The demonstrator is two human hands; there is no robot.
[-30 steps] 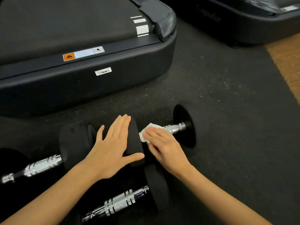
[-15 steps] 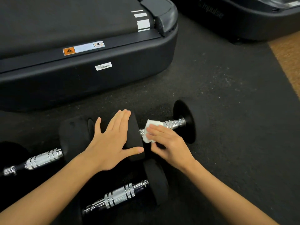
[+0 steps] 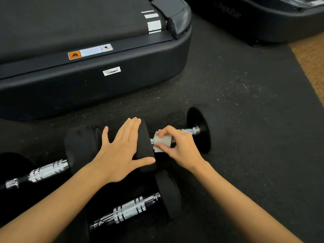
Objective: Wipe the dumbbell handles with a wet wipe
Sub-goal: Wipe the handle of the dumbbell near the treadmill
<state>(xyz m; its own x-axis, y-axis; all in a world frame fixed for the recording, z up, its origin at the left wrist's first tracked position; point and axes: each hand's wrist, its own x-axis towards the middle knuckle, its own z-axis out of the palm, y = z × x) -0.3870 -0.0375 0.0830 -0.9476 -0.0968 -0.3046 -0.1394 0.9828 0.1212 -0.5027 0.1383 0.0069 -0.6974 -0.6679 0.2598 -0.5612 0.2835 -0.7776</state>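
Observation:
Three black dumbbells with chrome handles lie on the dark rubber floor. The far one has a round end plate (image 3: 199, 130) at the right and a black weight (image 3: 145, 148) at its left. My left hand (image 3: 119, 151) rests flat, fingers straight, on that left weight. My right hand (image 3: 177, 146) pinches a white wet wipe (image 3: 162, 140) wrapped over the chrome handle (image 3: 190, 131), close to the left weight. Most of the handle under the wipe and fingers is hidden. A second dumbbell's handle (image 3: 46, 171) shows at the left, a third dumbbell's handle (image 3: 129, 210) lies nearest me.
A black treadmill deck (image 3: 98, 81) with an orange warning label runs across the back left, close behind the dumbbells. Another dark machine base (image 3: 263, 23) stands at the back right. A tan floor strip (image 3: 312, 67) borders the mat on the right.
My right hand has curled over the handle, fingers and thumb now pinching the wipe around the bar near the left weight. My left hand has stayed flat on the weight.

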